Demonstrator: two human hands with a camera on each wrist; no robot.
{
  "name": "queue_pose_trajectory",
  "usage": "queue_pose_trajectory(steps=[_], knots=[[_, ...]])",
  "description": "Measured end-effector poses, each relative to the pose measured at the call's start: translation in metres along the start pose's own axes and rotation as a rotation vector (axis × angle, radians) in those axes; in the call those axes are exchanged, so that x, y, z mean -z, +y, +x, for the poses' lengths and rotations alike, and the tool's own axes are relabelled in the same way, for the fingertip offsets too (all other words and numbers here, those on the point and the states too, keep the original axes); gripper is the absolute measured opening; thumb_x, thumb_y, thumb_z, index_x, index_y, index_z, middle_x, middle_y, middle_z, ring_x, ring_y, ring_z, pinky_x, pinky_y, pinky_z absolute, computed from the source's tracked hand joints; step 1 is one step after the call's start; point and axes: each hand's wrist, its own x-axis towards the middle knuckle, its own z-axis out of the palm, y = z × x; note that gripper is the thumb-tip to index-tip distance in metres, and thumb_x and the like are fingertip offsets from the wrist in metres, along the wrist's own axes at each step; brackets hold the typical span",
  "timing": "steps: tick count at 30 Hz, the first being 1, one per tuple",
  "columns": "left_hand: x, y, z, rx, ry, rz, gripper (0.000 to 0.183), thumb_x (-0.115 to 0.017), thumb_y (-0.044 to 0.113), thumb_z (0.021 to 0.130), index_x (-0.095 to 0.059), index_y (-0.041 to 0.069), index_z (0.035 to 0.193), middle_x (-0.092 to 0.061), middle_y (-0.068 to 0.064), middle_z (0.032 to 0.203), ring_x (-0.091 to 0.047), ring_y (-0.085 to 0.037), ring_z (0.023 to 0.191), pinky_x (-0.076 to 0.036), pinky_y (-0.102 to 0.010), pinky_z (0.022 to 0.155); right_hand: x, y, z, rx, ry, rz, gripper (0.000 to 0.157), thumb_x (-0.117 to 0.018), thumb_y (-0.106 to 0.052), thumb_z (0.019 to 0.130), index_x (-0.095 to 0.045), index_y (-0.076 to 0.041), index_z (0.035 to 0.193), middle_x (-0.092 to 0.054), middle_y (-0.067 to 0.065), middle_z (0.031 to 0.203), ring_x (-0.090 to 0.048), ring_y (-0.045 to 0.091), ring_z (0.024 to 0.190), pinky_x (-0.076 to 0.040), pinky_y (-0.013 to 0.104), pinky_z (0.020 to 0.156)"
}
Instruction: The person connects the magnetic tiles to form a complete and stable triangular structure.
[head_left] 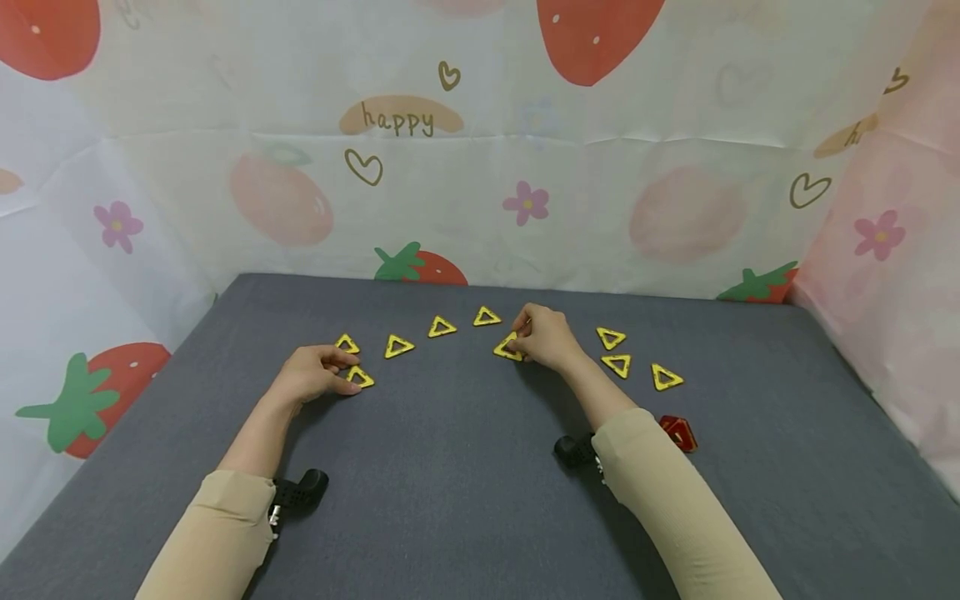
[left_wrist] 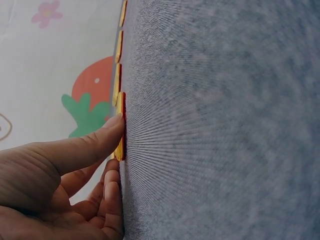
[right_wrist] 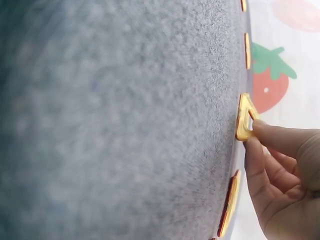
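Note:
On the grey cloth, my left hand (head_left: 318, 372) holds a yellow triangular frame (head_left: 362, 377) between thumb and fingers. In the left wrist view this triangle (left_wrist: 121, 107) shows a red underside, with the thumb against its yellow face. Another yellow triangle (head_left: 347, 342) lies just beyond those fingers. My right hand (head_left: 547, 337) pinches a yellow triangle (head_left: 507, 350) by its right side. The right wrist view shows that triangle (right_wrist: 243, 117) tilted, its open centre visible between the thumb and its far corner.
Between the hands, several yellow triangles, one of them at the back (head_left: 487, 316), form a curved row. More lie to the right, including a lone triangle (head_left: 666, 377). A dark red piece (head_left: 678, 433) is partly behind the right sleeve. A printed curtain (head_left: 480, 208) stands behind the table.

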Motion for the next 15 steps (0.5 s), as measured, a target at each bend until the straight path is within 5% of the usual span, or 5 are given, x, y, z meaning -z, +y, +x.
queue_pose_trajectory(steps=[6, 15], knots=[[-0.0005, -0.0002, -0.0005, 0.003, 0.000, -0.003, 0.056, -0.078, 0.012, 0.083, -0.058, 0.001, 0.134, -0.042, -0.028, 0.149, -0.041, -0.045, 0.136, -0.042, -0.054, 0.108, 0.0027, 0.0013, -0.0024, -0.035, 0.012, 0.093, 0.012, -0.066, -0.012, 0.094, -0.063, -0.002, 0.101, -0.071, 0.017, 0.096, -0.069, 0.016, 0.068, -0.059, 0.028, 0.063], [-0.0007, 0.0008, -0.0011, 0.009, 0.002, 0.007, 0.056, -0.078, 0.013, 0.084, -0.058, 0.001, 0.134, -0.044, -0.029, 0.148, -0.042, -0.045, 0.135, -0.042, -0.054, 0.107, 0.0090, -0.0009, -0.0071, -0.099, -0.021, 0.193, 0.024, -0.063, -0.012, 0.094, -0.069, -0.004, 0.116, -0.073, 0.018, 0.102, -0.073, 0.016, 0.072, -0.061, 0.031, 0.068]])
